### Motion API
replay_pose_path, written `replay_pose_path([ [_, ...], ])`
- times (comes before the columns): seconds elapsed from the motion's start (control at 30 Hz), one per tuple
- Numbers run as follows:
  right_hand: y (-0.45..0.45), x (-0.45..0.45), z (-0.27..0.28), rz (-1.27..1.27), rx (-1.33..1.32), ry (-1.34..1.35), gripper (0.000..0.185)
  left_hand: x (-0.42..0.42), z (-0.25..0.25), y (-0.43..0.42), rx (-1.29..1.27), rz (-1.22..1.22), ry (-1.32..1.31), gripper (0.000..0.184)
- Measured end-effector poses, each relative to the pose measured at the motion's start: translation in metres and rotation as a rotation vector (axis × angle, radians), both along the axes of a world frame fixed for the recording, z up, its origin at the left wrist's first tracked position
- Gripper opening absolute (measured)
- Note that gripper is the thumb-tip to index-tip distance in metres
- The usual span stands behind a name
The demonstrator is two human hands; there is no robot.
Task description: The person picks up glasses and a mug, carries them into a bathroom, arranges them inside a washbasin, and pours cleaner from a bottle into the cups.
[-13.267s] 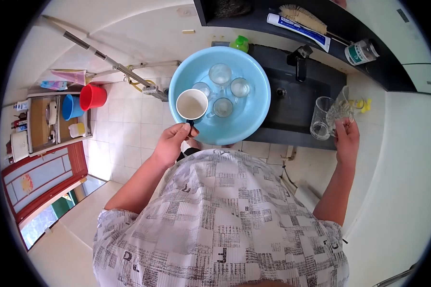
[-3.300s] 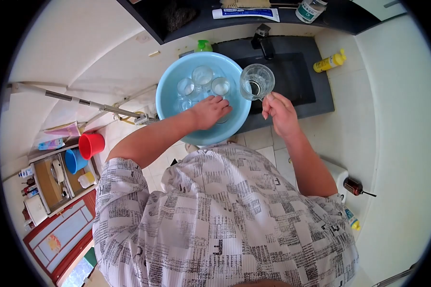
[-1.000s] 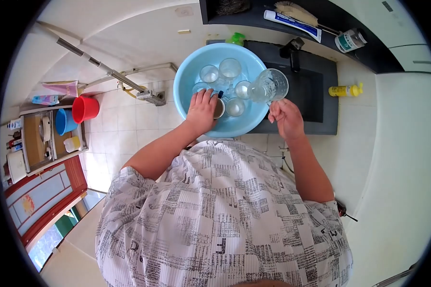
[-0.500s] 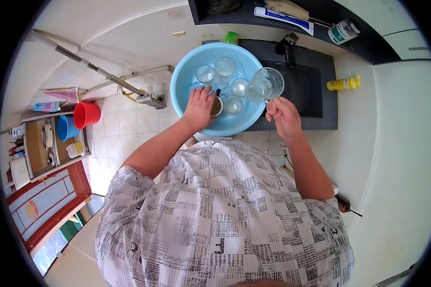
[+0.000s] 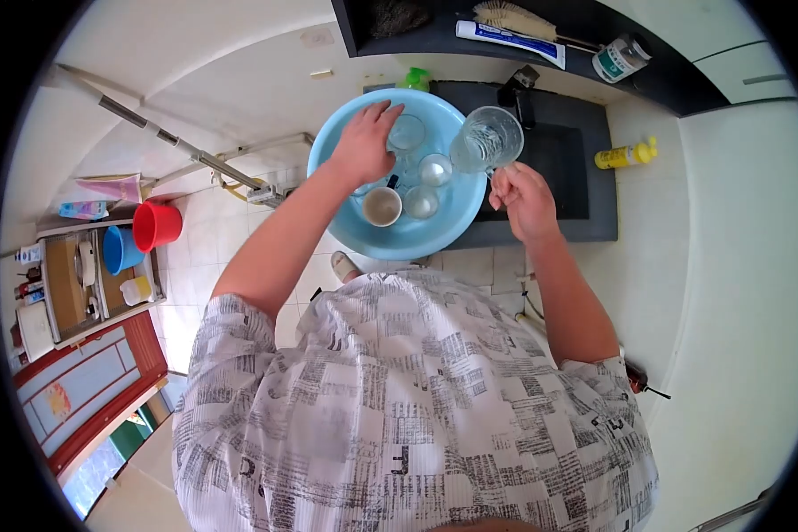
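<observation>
A light-blue basin [image 5: 341, 232] holds several glass mugs and a white mug [image 5: 382, 207] with a dark handle, at its near side. Over the basin's left part is my left hand [image 5: 365, 142], its fingers spread beside a clear glass mug [image 5: 406, 133]; that hand covers part of the basin. My right hand [image 5: 525, 197] grips the handle of a large glass mug [image 5: 486, 140] above the basin's right rim. Two more glass mugs, one at the right [image 5: 434, 169] and one nearer me [image 5: 420, 202], stand beside the white mug.
A dark sink [image 5: 601, 199] with a black faucet [image 5: 517, 93] lies right of the basin, a yellow bottle [image 5: 627, 156] beyond it. Above is a dark shelf with a toothpaste tube [image 5: 510, 41], brush and jar [image 5: 621, 58]. Red [image 5: 157, 226] and blue buckets stand left.
My left hand has let go of the white mug and moved up and left across the basin. The white mug now stands uncovered. My right hand still holds the large glass mug.
</observation>
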State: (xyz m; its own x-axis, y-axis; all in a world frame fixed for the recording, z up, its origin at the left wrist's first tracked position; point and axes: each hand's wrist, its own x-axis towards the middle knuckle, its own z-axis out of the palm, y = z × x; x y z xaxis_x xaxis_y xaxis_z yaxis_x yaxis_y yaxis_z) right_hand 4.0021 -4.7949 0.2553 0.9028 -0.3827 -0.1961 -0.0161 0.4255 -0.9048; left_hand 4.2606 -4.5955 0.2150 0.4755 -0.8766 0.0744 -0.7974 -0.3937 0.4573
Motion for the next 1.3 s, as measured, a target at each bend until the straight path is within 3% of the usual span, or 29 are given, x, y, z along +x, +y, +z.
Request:
replay_pose_path([
  [0.13,-0.003,0.004,0.010,-0.026,0.028,-0.007,0.035,0.025,-0.035,-0.027,0.278,-0.120,-0.074,0.102],
  [0.27,-0.004,-0.008,0.011,-0.063,0.038,0.001,0.035,0.037,-0.045,-0.044,0.333,-0.175,-0.008,0.103],
  [0.47,-0.011,-0.031,-0.002,-0.105,0.046,-0.013,0.034,0.035,-0.046,-0.043,0.331,-0.203,-0.124,0.097],
  [0.57,-0.016,-0.039,-0.005,-0.135,0.064,-0.015,0.033,0.009,-0.023,-0.050,0.169,-0.161,-0.157,0.089],
  [0.67,-0.015,-0.043,-0.006,-0.170,0.080,-0.012,0.033,-0.023,-0.002,-0.067,0.171,-0.281,-0.022,0.084],
  [0.8,-0.021,-0.048,-0.007,-0.193,0.084,-0.017,0.032,-0.051,-0.012,-0.090,0.527,-0.432,-0.196,0.076],
  [1.3,-0.031,-0.059,-0.022,-0.262,0.099,-0.004,0.035,-0.068,0.001,-0.122,0.778,-0.328,-0.349,0.066],
])
